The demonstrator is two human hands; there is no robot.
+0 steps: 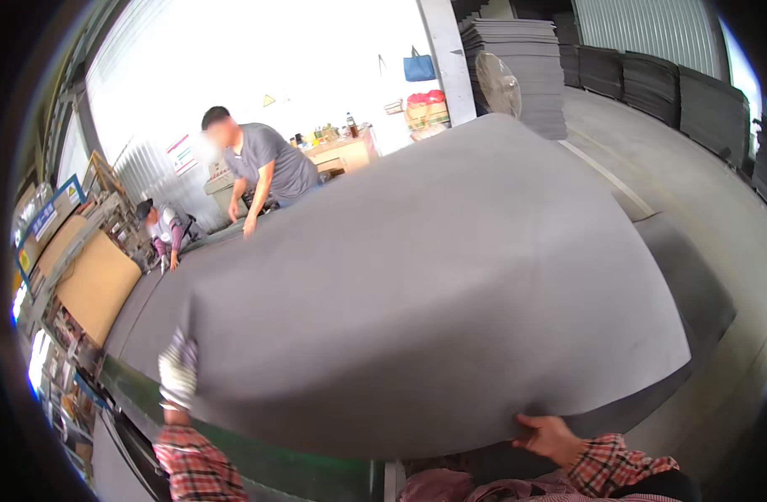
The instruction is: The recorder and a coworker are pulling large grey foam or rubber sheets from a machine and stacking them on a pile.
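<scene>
A large, flexible grey sheet, which looks like foam, fills the middle of the view, its near edge lifted and bowed. My left hand, in a white and purple glove, is closed on the sheet's left near corner, somewhat blurred. At the near edge further right, my bare right hand grips the sheet, its fingertips partly hidden at the edge. Another dark grey sheet shows beneath it on the right. Under the left near edge lies a green surface.
Across the sheet a person in a grey shirt leans over the table. Another person in a cap works at the far left, near a machine with a tan panel. Stacked grey sheets and a round fan stand behind.
</scene>
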